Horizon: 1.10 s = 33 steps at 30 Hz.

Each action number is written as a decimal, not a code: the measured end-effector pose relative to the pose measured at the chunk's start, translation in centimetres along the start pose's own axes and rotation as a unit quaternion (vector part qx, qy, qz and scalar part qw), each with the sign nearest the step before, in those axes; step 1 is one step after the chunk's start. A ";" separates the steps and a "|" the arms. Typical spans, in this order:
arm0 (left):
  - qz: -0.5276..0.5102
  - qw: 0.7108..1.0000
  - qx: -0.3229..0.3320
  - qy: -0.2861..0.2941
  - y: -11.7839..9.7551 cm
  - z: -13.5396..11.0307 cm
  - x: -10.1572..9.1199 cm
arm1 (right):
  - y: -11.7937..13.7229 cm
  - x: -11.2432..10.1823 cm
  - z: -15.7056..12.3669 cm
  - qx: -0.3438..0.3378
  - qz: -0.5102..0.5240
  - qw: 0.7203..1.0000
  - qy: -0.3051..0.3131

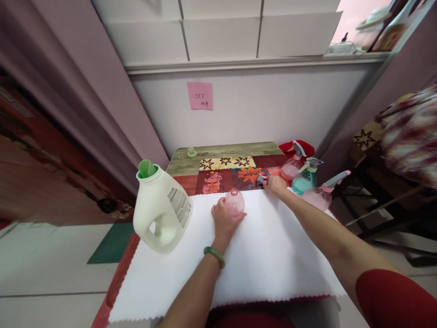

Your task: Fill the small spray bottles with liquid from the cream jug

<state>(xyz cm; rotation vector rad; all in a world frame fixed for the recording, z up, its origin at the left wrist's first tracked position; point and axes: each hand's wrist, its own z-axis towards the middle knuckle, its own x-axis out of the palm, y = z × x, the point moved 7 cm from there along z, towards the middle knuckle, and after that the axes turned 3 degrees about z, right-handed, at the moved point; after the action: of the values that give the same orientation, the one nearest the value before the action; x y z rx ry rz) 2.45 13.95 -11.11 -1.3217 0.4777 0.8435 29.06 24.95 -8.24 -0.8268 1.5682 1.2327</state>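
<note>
A round, see-through pink bottle (235, 201) with an uncovered neck stands on the white cloth (266, 255). My left hand (225, 219) wraps round its left and near side. Farther right, my right hand (276, 186) is closed on a small grey and pink spray head (261, 180) at the patterned part of the tabletop; my fingers partly hide it. Just beyond that hand are a pink spray bottle (291, 168), a green spray bottle (303, 183) and another pink spray bottle (319, 198), each with its spray head on.
A large pale detergent jug (164, 209) with a green spout stands uncapped at the left. Its likely cap, a green ring-shaped piece (191, 152), lies at the table's back left. Behind the table rises a white wall (239, 105) with a pink note (200, 95).
</note>
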 end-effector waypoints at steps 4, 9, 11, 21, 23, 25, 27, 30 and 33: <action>0.015 1.000 0.000 0.002 -0.2 -0.2 -0.1 | 0.9 -2.9 -0.3 -0.026 0.036 0.999 -0.030; 0.022 1.000 0.007 0.006 -0.2 -0.2 0.0 | 3.6 -8.9 -2.5 -0.132 0.386 0.910 -0.075; 0.024 1.000 0.011 0.004 -0.2 -0.2 0.1 | 4.8 -11.3 -4.1 -0.177 0.564 0.803 -0.076; 0.025 0.999 0.025 -0.001 -0.2 -0.3 0.0 | 10.6 -11.9 -9.9 -0.204 0.706 0.677 -0.042; 0.027 0.999 0.029 -0.004 -0.2 -0.3 0.0 | 11.2 -11.0 -10.2 -0.195 0.709 0.677 -0.034; 0.030 0.999 0.032 -0.006 -0.3 -0.3 -0.1 | 11.4 -10.4 -10.5 -0.189 0.706 0.681 -0.037; 0.033 0.999 0.034 -0.007 -0.3 -0.4 -0.1 | 11.4 -10.4 -10.6 -0.183 0.705 0.683 -0.047; 0.037 0.999 0.036 -0.009 -0.3 -0.4 -0.1 | 11.0 -11.1 -10.6 -0.176 0.714 0.674 -0.068; 0.039 0.999 0.034 -0.012 -0.3 -0.3 0.0 | 10.7 -11.8 -10.6 -0.179 0.712 0.676 -0.071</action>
<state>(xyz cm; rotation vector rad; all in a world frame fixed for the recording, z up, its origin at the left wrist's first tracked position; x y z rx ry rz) 2.74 13.62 -11.02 -1.2348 0.5386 0.8992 20.36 17.06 6.91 0.5826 1.7884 2.6518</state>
